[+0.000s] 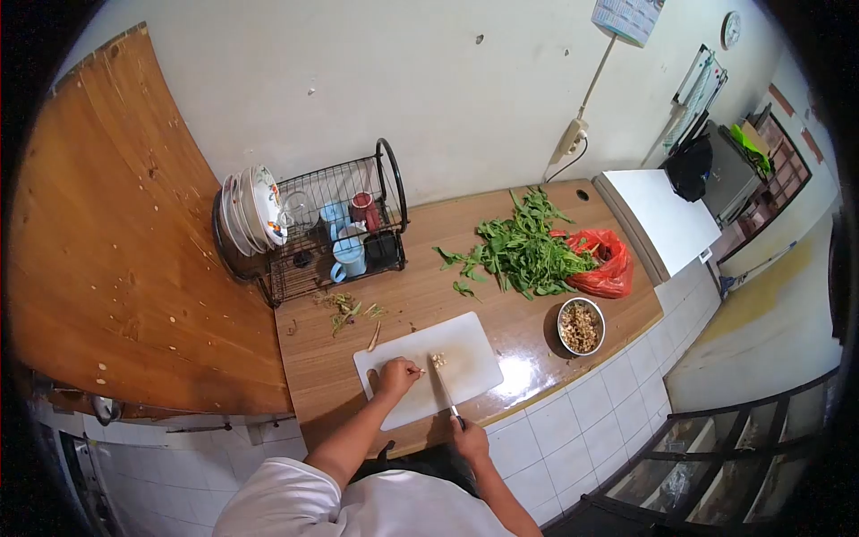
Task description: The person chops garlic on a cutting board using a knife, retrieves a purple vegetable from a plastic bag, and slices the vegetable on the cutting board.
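A white cutting board [474, 345] lies near the front edge of the wooden table. My right hand [470, 440] is wrapped round the dark handle of a knife [446, 390], whose blade rests over the board. Small pale chopped pieces [438, 360] are at the blade's tip. Over the board's left half, my left hand [399, 377] is closed in a pinch on a small pale piece [420, 370], too small to name. Beyond the board's upper left lie a thin brown root-like piece [374, 336] and a pile of plant scraps [344, 310].
A black dish rack [335, 179] with plates [259, 208] and cups stands at the back left. Leafy greens [523, 251] lie beside a red plastic bag [612, 266]. A metal bowl [563, 341] of chopped brown pieces sits near the right edge.
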